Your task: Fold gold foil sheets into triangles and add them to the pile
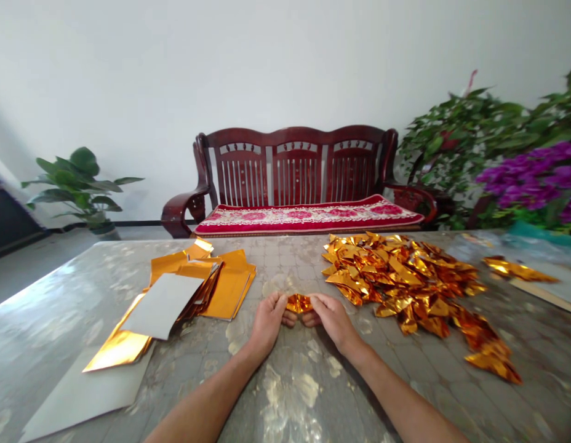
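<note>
A small folded piece of shiny gold foil paper [298,303] is stretched between my two hands above the middle of the table. My left hand [271,315] pinches its left end between thumb and curled fingers. At the other end, my right hand [329,315] grips it the same way. To the left lie loose stacks of gold foil sheets [227,286], with a pale sheet [163,303] on top. On the right is a big heap of folded gold foil pieces [400,277], some trailing toward the near right.
A patterned cover lies over the table [285,381]. Beyond its far edge stands a dark red wooden bench [295,169] with a floral cushion [308,213]. A leafy plant [85,184] is at left; purple flowers [539,175] and clear plastic [474,245] are at right.
</note>
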Available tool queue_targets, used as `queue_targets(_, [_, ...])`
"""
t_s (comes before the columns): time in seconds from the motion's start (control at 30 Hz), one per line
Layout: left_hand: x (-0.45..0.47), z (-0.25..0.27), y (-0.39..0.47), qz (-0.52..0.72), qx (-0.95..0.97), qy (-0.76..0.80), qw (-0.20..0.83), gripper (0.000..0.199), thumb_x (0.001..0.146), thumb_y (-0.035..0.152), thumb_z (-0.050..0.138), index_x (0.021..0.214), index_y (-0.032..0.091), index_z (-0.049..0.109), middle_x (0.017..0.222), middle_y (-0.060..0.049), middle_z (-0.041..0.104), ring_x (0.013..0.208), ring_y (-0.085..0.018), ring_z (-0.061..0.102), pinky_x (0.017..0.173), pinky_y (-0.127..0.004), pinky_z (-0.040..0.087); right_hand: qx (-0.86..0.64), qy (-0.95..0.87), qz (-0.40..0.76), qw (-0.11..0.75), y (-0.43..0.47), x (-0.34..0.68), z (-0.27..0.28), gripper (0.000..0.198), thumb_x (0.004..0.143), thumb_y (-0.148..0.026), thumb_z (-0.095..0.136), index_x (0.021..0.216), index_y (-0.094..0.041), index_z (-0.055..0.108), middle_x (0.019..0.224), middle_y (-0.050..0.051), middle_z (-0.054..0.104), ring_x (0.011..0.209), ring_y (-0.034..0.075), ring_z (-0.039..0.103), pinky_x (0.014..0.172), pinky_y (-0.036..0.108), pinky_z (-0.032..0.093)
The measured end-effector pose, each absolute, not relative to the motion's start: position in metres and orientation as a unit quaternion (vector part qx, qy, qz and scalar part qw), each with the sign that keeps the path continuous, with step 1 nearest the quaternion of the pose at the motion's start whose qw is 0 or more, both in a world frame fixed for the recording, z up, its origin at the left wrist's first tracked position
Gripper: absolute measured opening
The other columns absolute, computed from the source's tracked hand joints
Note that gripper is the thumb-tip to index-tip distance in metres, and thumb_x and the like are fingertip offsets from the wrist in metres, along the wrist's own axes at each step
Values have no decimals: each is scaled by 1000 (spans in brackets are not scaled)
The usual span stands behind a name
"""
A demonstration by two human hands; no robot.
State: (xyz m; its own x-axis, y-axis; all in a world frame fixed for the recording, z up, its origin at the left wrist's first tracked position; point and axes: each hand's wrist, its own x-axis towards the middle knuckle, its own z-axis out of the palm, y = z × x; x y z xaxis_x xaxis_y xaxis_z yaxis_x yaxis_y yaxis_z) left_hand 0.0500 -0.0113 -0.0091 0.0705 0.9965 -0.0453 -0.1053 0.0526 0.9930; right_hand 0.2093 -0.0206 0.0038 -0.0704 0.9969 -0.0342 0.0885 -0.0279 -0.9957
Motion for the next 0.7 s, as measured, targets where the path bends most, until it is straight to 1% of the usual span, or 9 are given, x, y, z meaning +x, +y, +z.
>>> queue_targets(0.1, [49,-9,-11,502,486,464,545,49,77,64,60,80,15,58,58,1,63,49,-11,60,51,-22,51,-485,-507,544,460,-21,212,1,43,83,-55,56,96,-16,68,74,4,72,65,20,68,63,32,57])
queue_targets(0.27, [48,-9,-11,505,499,473,521,52,81,65,55,86,14,61,58,-1,64,51,-13,61,52,-23,52,-480,-504,541,472,-21,214,-3,45,85,-55,56,102,-15,68,76,5,72,62,19,67,61,31,57])
queue_targets(0.4, [47,-8,-11,504,505,473,517,53,81,66,54,86,14,62,58,-2,65,51,-13,62,52,-23,52,-480,-504,536,478,-20,214,-5,47,85,-55,56,105,-14,68,78,6,73,63,19,68,61,31,57])
queue_targets(0.57, [47,-9,-11,501,507,469,522,53,81,65,55,87,13,64,58,-2,66,50,-13,61,52,-23,50,-490,-504,523,482,-19,214,-6,47,85,-56,56,103,-15,69,71,4,72,62,20,68,60,32,58])
queue_targets(0.7, [48,-9,-10,494,506,470,529,50,79,63,59,83,13,66,57,-2,65,49,-12,60,51,-22,49,-498,-512,514,475,-19,213,-4,46,84,-56,55,101,-16,70,65,3,71,60,21,68,59,32,57])
